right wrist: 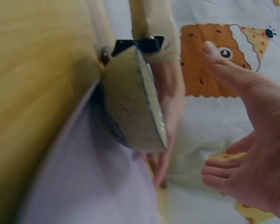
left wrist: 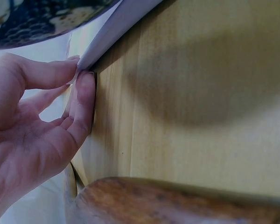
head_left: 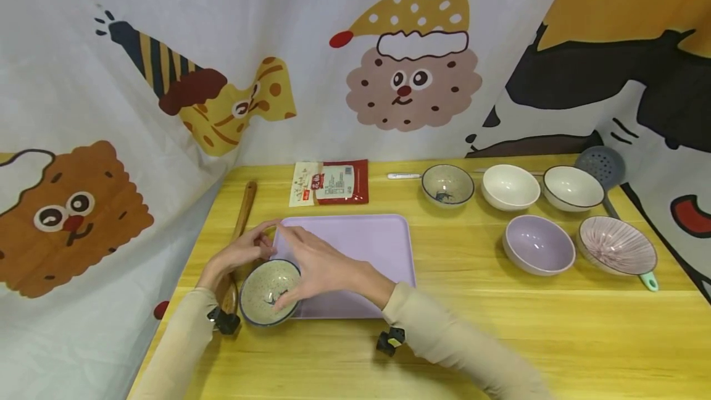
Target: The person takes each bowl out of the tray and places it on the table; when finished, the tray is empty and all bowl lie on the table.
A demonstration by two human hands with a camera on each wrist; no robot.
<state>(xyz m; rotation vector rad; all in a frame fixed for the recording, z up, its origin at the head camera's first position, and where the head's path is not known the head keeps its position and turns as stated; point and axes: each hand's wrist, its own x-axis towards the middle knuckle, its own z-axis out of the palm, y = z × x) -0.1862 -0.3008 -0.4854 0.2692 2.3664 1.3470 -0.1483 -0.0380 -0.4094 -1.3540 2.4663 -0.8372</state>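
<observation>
A speckled bowl with a blue rim (head_left: 261, 298) overlaps the left part of a lilac tray (head_left: 355, 233). My left hand (head_left: 241, 255) is at the tray's far left side; in the left wrist view that hand (left wrist: 42, 107) pinches the tray's thin edge (left wrist: 102, 44) between thumb and fingers. Over the bowl's right side is my right hand (head_left: 322, 264), thumb spread away from the fingers. The right wrist view has this hand (right wrist: 261, 140) holding nothing, apart from the bowl (right wrist: 128, 102).
A wooden utensil (head_left: 244, 208) lies left of the tray, partly under my left arm. Behind it is a red and cream food packet (head_left: 339, 183). At the right stand several bowls, including a purple one (head_left: 539, 245), beside a grey slotted ladle (head_left: 600, 166).
</observation>
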